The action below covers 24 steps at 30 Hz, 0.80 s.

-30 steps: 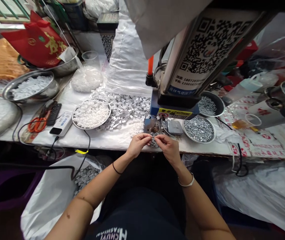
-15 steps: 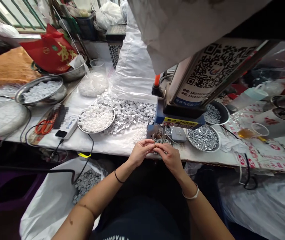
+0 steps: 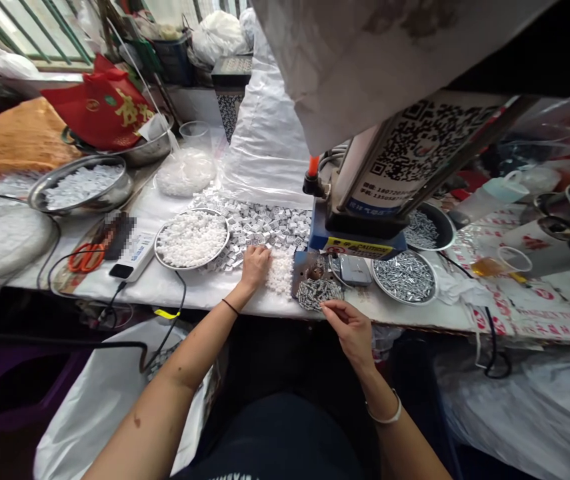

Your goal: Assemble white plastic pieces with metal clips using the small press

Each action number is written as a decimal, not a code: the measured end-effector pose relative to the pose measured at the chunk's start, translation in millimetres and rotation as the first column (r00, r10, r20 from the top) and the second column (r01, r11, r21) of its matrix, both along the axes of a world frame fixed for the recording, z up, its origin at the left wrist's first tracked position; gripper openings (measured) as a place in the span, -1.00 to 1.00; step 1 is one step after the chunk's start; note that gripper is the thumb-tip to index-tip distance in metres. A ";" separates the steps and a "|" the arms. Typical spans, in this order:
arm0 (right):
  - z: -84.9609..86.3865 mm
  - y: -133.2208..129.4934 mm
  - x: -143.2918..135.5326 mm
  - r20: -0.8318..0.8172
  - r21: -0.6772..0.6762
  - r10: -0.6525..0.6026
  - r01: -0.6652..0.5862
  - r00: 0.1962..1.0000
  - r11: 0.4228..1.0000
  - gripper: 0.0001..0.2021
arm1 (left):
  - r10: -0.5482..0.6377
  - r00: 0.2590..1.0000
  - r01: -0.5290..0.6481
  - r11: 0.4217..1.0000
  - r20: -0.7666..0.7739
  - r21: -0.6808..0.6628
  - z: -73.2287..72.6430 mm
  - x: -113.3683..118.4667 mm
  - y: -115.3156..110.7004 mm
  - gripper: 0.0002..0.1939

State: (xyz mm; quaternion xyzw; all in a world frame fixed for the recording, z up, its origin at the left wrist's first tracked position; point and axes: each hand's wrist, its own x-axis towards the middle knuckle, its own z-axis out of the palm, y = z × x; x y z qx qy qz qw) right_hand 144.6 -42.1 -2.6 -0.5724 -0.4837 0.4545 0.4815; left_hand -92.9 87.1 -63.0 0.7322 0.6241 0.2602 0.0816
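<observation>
My left hand (image 3: 256, 268) reaches to the near edge of a heap of small grey-and-white square plastic pieces (image 3: 277, 223). Its fingers curl down among them, so anything between the fingertips is hidden. Beside it lies a small pile of white beads (image 3: 279, 272). My right hand (image 3: 349, 327) is held in a pinch at the table's front edge; what the fingertips hold is too small to name. Just beyond those fingertips is a pile of small metal pins (image 3: 319, 293), in front of the blue press (image 3: 359, 243) with its metal fixture.
A bowl of white beads (image 3: 192, 239) stands left, a bowl of metal pins (image 3: 405, 278) right. A power strip (image 3: 132, 257) and orange-handled scissors (image 3: 86, 259) lie farther left. The press cylinder (image 3: 389, 160) rises ahead. A cup of amber liquid (image 3: 489, 268) is at right.
My hands were together over the metal pins and have parted. The left moved left and forward to the square pieces; the right drew slightly back and right, still pinching.
</observation>
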 end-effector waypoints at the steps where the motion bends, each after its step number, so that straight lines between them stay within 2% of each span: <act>1: -0.9 -2.5 2.1 -0.019 -0.012 -0.021 0.021 1.000 1.000 -0.85 | -0.002 1.000 0.001 1.000 0.013 0.018 0.1 0.4 -2.0 -0.83; 4: -1.7 -6.5 7.1 -0.062 -0.047 -0.064 0.061 0.996 0.997 -0.83 | -0.047 0.983 0.031 0.995 0.176 0.092 11.7 13.0 -12.3 -0.79; 6: -0.3 -7.2 6.6 -0.078 -0.060 -0.048 0.043 0.996 0.997 -0.85 | -0.148 0.924 0.105 0.985 0.352 0.137 26.5 32.2 -19.6 -0.79; 8: 1.8 -8.3 1.9 -0.096 -0.060 -0.020 0.015 0.995 0.998 -0.86 | -0.282 0.846 0.217 0.957 0.453 0.191 41.3 56.0 -24.6 -0.80; 11: 3.5 -12.0 -6.5 -0.119 -0.038 0.010 -0.014 0.993 0.999 -0.89 | -0.406 0.810 0.331 0.912 0.424 0.241 54.7 84.7 -26.7 -0.80; 13: 4.2 -12.7 -3.9 -0.108 -0.017 0.020 -0.022 0.994 1.000 -0.90 | -0.444 0.807 0.383 0.895 0.389 0.226 57.5 93.1 -26.3 -0.78; 15: 7.7 -7.7 12.8 -0.072 0.016 -0.029 0.030 0.997 0.999 -0.90 | -0.461 0.805 0.419 0.887 0.373 0.193 58.2 94.5 -25.6 -0.76; 16: 11.6 -2.5 27.0 -0.052 0.045 -0.093 0.096 0.994 0.994 -0.88 | -0.468 0.804 0.434 0.884 0.367 0.176 58.3 93.8 -25.3 -0.77; 17: 17.2 4.3 44.6 -0.039 0.089 -0.187 0.190 0.982 0.978 -0.87 | -0.473 0.804 0.446 0.881 0.362 0.160 58.4 93.0 -25.1 -0.78; 18: 24.4 12.2 64.2 -0.043 0.147 -0.320 0.322 0.947 0.935 -0.85 | -0.474 0.803 0.455 0.879 0.361 0.144 58.5 92.2 -24.8 -0.79; 19: 32.6 20.6 84.3 -0.090 0.217 -0.456 0.464 0.886 0.859 -0.84 | -0.471 0.802 0.459 0.879 0.367 0.126 58.4 91.6 -24.4 -0.80; 20: 41.0 28.6 103.2 -0.169 0.300 -0.564 0.587 0.809 0.752 -0.83 | -0.464 0.799 0.460 0.881 0.382 0.107 58.1 91.2 -23.7 -0.80; 22: 54.7 40.5 130.5 -0.264 0.401 -0.609 0.659 0.748 0.636 -0.85 | -0.439 0.784 0.461 0.885 0.438 0.063 56.5 90.6 -21.2 -0.79; 24: 59.4 43.5 137.7 -0.226 0.432 -0.593 0.625 0.773 0.650 -0.86 | -0.412 0.743 0.483 0.875 0.527 0.003 54.2 89.5 -17.5 -0.78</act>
